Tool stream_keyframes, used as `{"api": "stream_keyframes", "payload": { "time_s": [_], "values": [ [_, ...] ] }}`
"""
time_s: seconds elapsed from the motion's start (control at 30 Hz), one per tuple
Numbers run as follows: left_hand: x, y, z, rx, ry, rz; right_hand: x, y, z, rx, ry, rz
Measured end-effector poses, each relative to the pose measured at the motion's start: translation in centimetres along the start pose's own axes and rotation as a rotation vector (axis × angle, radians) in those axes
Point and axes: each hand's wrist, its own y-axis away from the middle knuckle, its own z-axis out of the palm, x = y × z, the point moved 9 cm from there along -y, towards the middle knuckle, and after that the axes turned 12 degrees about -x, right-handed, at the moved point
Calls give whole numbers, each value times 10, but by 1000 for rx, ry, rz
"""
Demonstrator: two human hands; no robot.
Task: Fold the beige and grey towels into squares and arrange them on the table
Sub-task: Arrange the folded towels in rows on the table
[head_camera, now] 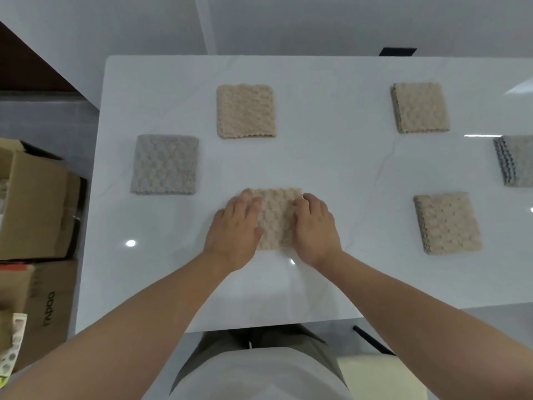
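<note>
A white glossy bench (331,168) carries six folded towels. The one being worked on, the middle beige towel (276,217), lies near the front edge of the bench, straight ahead of the person, folded to a rough square. Both hands rest on it.

The left hand (235,226) covers its left edge, palm down, with the fingers (248,202) stretched fairly straight and close together and the thumb lying on the cloth. The right hand (315,226) sits on the right edge, and its fingers are bent at the knuckles with the tips on the cloth. Whether they pinch the edge or only press on it cannot be told.

The other towels lie flat, well apart from one another:
- The grey towel (165,164) is to the left of the hands and a little farther back.
- The far left beige towel (245,111) is behind it, toward the middle.
- The far right beige towel (420,108) is across from that one.
- The near right beige towel (447,223) is level with the hands.
- The second grey towel (516,161) is at the right edge of the view, partly cut off, with its layered edges showing.

Cardboard boxes (34,203) stand on the floor to the left of the bench.
</note>
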Motion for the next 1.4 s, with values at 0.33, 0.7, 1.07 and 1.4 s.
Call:
{"api": "stream_keyframes", "payload": {
  "time_s": [0.33,0.7,1.07,1.4],
  "values": [
    [-14,-36,46,-221,-351,141,8,-31,54,-195,334,-172],
    [-17,-31,31,-264,-226,125,2,-28,40,-236,320,-185],
    [-72,-73,-72,-148,145,-102,-30,-101,-49,-59,-35,-137],
    [-131,-187,-124,-126,333,-316,-26,-219,-101,-30,-424,198]
  ]
}}
